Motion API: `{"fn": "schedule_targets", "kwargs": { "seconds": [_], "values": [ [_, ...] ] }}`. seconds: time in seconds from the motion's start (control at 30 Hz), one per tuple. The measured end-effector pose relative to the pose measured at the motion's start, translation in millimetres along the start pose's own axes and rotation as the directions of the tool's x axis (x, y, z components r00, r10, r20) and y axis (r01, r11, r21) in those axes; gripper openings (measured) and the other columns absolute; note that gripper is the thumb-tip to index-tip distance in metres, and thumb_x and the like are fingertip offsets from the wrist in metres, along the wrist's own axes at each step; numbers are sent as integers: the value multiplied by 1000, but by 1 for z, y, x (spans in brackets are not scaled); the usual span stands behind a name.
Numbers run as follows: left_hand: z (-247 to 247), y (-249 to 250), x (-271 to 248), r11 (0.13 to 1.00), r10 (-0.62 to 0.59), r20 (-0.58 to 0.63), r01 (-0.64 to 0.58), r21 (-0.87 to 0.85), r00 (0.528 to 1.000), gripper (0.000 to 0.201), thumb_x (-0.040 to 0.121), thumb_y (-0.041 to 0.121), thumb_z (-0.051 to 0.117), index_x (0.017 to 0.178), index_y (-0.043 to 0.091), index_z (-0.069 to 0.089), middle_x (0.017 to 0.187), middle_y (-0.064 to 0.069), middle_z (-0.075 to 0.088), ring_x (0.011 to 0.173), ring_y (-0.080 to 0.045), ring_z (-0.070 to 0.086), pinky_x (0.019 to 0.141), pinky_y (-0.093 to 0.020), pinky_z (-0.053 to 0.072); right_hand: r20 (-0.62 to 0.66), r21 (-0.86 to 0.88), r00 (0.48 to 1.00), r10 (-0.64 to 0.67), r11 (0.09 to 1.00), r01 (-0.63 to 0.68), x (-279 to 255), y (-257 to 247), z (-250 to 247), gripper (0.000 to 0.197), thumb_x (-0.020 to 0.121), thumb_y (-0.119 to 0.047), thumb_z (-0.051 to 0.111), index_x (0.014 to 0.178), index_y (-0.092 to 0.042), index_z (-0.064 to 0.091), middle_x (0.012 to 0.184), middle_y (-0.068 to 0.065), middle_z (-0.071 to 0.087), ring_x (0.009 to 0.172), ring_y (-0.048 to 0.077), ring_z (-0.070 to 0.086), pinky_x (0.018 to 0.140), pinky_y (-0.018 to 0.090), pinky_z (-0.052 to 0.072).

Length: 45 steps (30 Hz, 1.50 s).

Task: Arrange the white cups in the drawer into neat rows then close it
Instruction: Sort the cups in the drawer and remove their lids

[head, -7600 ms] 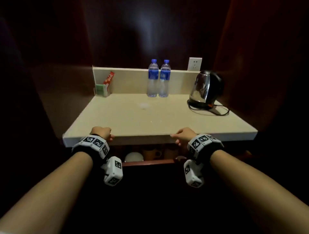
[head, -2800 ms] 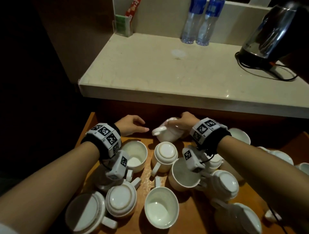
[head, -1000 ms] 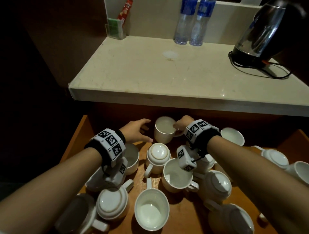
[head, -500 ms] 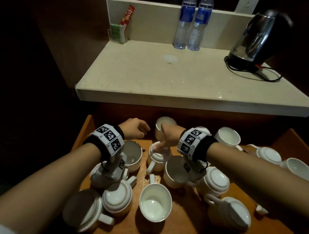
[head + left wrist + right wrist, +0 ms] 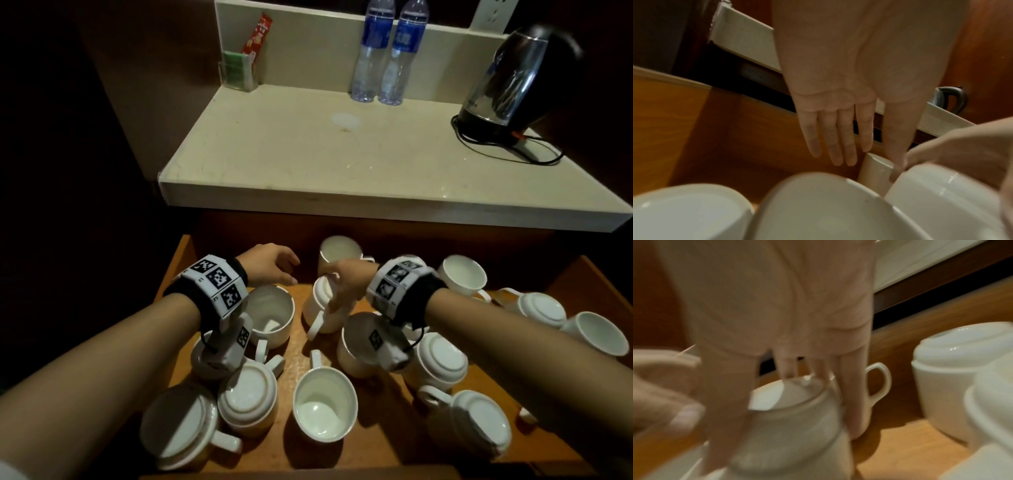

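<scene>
Right hand has its fingers wrapped around an upside-down white cup near the back of the open drawer. Left hand hovers just beside it, fingers straight and relaxed, holding nothing. Other cups sit scattered all over the drawer.

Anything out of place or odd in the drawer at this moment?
Yes: the cups sit jumbled in the drawer, some upright, some upside down, handles pointing every way. The right hand grips one upturned cup. Nothing looks broken.

White cups crowd the open wooden drawer. On the counter above, two bottles and a kettle stand by its back edge.
</scene>
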<state>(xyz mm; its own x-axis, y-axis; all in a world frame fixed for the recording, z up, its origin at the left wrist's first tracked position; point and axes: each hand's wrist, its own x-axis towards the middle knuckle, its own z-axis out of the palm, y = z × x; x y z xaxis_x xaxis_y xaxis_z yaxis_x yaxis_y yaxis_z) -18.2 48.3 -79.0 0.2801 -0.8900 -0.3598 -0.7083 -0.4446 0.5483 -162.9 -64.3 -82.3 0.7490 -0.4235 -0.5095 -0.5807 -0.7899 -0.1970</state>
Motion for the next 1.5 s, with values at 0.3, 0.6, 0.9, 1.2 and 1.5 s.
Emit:
{"fn": "schedule_targets", "kwargs": {
  "seconds": [0.3, 0.6, 0.9, 1.2, 1.5],
  "values": [
    [-5, 5, -1, 999, 20, 123, -24, 31, 992, 97, 71, 23, 80, 147, 22, 20, 146, -3, 39, 135, -20, 35, 106, -31, 34, -24, 795, 998, -61, 604, 56, -20, 40, -30, 48, 81, -11, 71, 124, -20, 52, 120, 5, 57, 109, 22, 58, 84, 38, 56],
    [1, 16, 8, 914, 171, -165, -219, -341, 971, 103, 59, 14, 87, 141, 17, 24, 137, -1, 45, 131, -17, 40, 109, -37, 38, -101, 977, 981, -165, 172, 130, -28, 51, -38, 49, 78, -10, 63, 124, -23, 54, 128, 12, 52, 103, 33, 61, 87, 42, 53],
    [-3, 28, 9, 917, 270, -326, -345, -199, 906, 83, 56, 25, 86, 125, 19, 40, 119, -1, 51, 109, -19, 51, 87, -32, 46, -152, 912, 988, -33, 382, 153, -26, 55, -40, 59, 88, -56, 49, 134, -19, 47, 133, 9, 52, 130, 29, 44, 107, 50, 36],
    [12, 33, 10, 958, 239, -251, -270, -96, 938, 85, 60, 27, 86, 132, 16, 40, 117, 4, 41, 110, -16, 45, 88, -26, 39, -347, 398, 936, 59, 913, 89, -24, 25, -44, 18, 85, -19, 65, 98, -6, 67, 84, 10, 71, 74, 21, 69, 70, 37, 59],
    [-3, 29, 3, 977, 179, 13, -176, -119, 984, 85, 72, 32, 78, 143, 18, 32, 143, -2, 40, 132, -18, 37, 106, -28, 32, -277, 262, 946, 167, 961, -93, -11, 14, -29, 20, 84, -8, 57, 98, -4, 70, 85, 9, 66, 78, 22, 63, 56, 26, 46]
  ]
}}
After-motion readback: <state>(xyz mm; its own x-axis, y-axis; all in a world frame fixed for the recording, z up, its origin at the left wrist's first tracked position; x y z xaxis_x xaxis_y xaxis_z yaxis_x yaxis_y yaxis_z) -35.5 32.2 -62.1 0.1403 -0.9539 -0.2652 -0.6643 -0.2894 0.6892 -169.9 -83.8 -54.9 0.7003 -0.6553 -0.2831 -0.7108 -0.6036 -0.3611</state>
